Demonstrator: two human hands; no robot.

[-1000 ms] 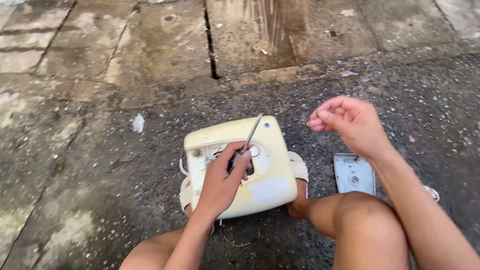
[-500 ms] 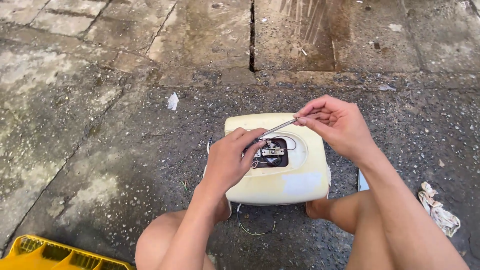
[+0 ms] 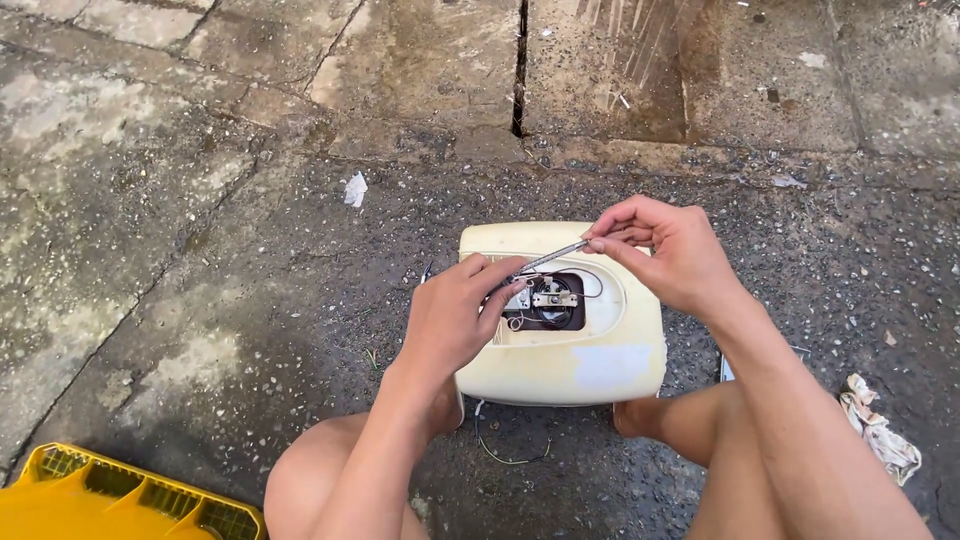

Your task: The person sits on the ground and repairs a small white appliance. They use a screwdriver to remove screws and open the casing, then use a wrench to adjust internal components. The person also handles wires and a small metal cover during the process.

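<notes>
- Thin metal rod lay on a slant over the cream appliance casing, long axis running from low-left to high-right, roughly from the round opening toward the casing's far edge.
- Right hand pinched the rod's upper end betw. thumb and forefinger; fingers closed narrow on it.
- Left hand sat at the rod's lower end, fingertips curled at the opening's left rim; looked to be touching or pinching the rod there, but exact contact hidden by the fingers, so can't tell if it gripped.
- Rod thus spanned hand to hand; both about equally near, right w/ the plainer hold.
- Opening showed dark interior w/ small metal bracket and wire loops, just below the rod's lower end.
- Casing rested on the wet, gritty ground, betw. the person's bare knees, near the step edge of the paving slabs beyond it.
- Loose wire trailed from the casing's near edge.
- Yellow crate at the ground's near-left corner, well apart from hands.
- Crumpled rag off to the right; white scrap on the far-left ground.
</notes>
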